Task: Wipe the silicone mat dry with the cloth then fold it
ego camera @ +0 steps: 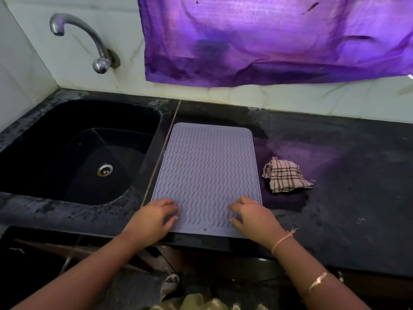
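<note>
A lavender silicone mat (206,171) with wavy ridges lies flat on the black counter, its long side running away from me. My left hand (154,218) rests on the mat's near left corner, fingers curled over the edge. At the near right corner lies my right hand (252,217), its fingers spread on the surface. Whether either hand pinches the mat's edge is hidden. A crumpled checked cloth (286,175) sits on the counter just right of the mat, untouched.
A black sink (73,153) with a metal drain lies left of the mat, under a wall tap (89,39). A purple curtain (268,41) hangs on the back wall. The black counter (346,186) stretches to the right; its front edge runs below my hands.
</note>
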Demonstrator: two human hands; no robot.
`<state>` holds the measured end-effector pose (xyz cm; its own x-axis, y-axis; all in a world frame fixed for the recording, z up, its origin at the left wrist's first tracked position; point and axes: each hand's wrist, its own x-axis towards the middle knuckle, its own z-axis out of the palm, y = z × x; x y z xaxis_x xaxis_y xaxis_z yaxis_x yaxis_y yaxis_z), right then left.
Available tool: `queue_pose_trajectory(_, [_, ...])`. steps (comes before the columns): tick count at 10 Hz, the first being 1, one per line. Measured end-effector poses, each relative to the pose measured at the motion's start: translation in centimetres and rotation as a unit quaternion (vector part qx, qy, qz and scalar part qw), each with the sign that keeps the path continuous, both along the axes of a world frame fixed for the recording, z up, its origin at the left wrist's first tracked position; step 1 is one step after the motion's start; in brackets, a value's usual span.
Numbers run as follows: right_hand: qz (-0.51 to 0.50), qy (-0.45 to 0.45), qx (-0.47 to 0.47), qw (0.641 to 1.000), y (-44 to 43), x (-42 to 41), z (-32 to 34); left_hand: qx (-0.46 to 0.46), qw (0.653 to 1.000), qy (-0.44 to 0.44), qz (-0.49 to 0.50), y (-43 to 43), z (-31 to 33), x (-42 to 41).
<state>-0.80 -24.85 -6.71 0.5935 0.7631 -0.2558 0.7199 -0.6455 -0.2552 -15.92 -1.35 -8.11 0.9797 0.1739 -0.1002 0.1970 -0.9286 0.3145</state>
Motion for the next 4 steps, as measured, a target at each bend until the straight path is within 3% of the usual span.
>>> queue_pose_trajectory(1, [-0.012, -0.009, -0.019, 1.000, 0.5, -0.3, -0.6, 0.026, 0.999, 0.020, 0.008, -0.2, 0.0, 0.7])
queue_pose_trajectory(3, [-0.018, 0.028, -0.074, 0.997, 2.1, 1.2, 1.1, 0.107, 0.977, 0.185, 0.017, -0.7, 3.0, 5.3])
queue_pose_trajectory(4, [-0.018, -0.021, -0.032, 0.999, 4.3, 3.2, 3.9, 0.167, 0.974, 0.152, -0.001, -1.0, 5.0, 9.3])
